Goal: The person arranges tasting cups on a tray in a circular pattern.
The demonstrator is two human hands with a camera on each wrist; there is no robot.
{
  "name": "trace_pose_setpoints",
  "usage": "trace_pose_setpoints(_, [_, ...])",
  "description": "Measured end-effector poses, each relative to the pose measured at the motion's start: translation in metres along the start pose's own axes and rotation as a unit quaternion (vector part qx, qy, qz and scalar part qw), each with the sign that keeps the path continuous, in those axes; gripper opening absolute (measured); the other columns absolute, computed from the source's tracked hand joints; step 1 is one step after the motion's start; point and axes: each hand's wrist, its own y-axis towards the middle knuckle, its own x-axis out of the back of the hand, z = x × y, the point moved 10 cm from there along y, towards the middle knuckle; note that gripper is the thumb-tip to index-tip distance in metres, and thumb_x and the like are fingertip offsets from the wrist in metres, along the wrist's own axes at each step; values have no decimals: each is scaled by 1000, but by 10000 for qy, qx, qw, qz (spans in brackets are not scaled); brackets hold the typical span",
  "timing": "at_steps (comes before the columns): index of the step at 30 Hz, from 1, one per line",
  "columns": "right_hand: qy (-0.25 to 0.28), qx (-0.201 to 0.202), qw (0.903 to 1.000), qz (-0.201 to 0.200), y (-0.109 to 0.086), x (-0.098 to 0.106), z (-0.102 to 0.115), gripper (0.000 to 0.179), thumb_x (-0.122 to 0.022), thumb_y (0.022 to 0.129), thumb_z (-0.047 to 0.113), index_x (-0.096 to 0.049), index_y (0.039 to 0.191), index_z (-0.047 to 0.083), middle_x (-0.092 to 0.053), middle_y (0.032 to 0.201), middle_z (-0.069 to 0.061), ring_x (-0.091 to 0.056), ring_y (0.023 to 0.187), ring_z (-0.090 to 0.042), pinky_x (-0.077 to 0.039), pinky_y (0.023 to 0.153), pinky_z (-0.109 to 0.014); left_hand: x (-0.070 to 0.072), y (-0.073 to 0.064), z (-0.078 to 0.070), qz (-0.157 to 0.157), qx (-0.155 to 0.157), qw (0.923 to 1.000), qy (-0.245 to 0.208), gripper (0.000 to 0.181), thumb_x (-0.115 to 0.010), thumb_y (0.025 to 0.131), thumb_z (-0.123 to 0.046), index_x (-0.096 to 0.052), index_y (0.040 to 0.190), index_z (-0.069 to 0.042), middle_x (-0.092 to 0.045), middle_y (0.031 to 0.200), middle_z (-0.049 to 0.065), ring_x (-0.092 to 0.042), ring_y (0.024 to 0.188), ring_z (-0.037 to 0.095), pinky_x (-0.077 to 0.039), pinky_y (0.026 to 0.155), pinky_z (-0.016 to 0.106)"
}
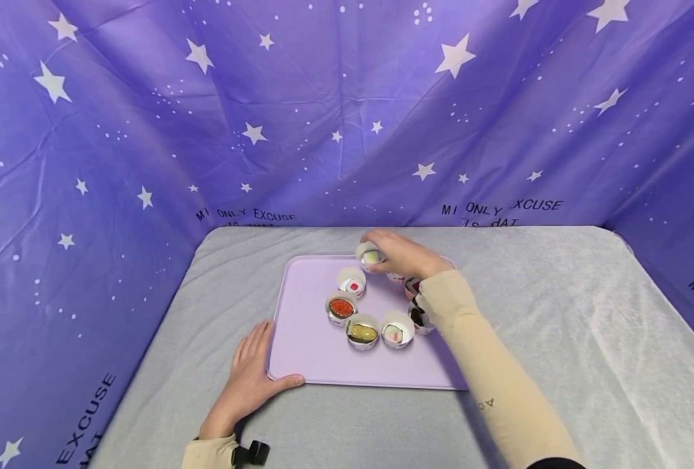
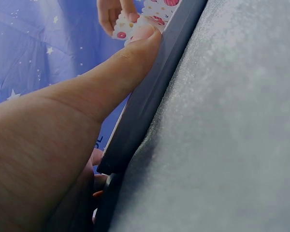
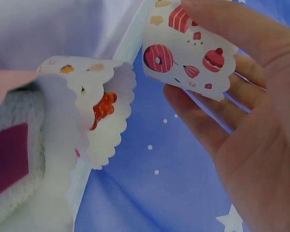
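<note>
My right hand (image 1: 407,253) grips a white paper baking cup (image 1: 369,259) with a pale green-centred sushi roll in it, at the far side of the lilac tray (image 1: 303,345). In the right wrist view, thumb and fingers pinch the printed wall of that cup (image 3: 186,58). My left hand (image 1: 249,378) rests at the tray's near left corner, fingers straight along the side, thumb on the front edge. A ring of similar cups stands on the tray: red roe (image 1: 341,308), a yellow topping (image 1: 362,333), a pink-and-white roll (image 1: 394,335) and a red-centred roll (image 1: 353,286).
The right sleeve (image 1: 470,339) partly covers the cups at the ring's right, among them one with dark contents (image 1: 418,316). Grey cloth (image 1: 587,339) covers the table around the tray. A purple star-patterned curtain (image 1: 335,85) hangs behind and at both sides.
</note>
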Motion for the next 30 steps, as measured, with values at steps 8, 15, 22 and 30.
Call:
trace_pose_setpoints(8, [-72, -156, 9998, 71, 0, -4, -6, 55, -78, 85, 15, -54, 133, 3, -59, 126, -10, -56, 119, -26, -45, 107, -42, -2, 4, -3, -23, -70, 10000, -22, 122, -78, 70, -66, -21, 157, -2, -23, 161, 23, -17, 149, 39, -7, 119, 59])
trace_pose_setpoints(15, [-259, -168, 9993, 218, 4, -15, -6, 58, -76, 87, 17, -51, 137, 4, -54, 139, -12, -48, 132, -28, -37, 115, -43, 0, -1, -3, -107, -140, 9998, -8, 120, -78, 71, -65, -23, 157, -2, -25, 160, 23, -19, 148, 40, -10, 117, 61])
trace_pose_setpoints(22, [-194, -164, 9995, 197, 6, -16, -2, 58, -76, 88, 17, -51, 138, 4, -54, 139, -11, -49, 131, -27, -38, 115, -43, 3, -3, -2, -154, -122, 9998, 39, 120, -79, 70, -64, -23, 156, -2, -25, 160, 23, -19, 148, 40, -9, 118, 61])
trace_pose_setpoints(30, [-224, -166, 9994, 227, 8, -18, -1, 56, -75, 89, 20, -51, 137, 4, -54, 138, -11, -48, 132, -28, -36, 116, -42, 1, -1, -3, -115, -134, 9998, 51, 120, -79, 70, -65, -23, 156, -2, -26, 160, 23, -20, 148, 40, -10, 118, 60])
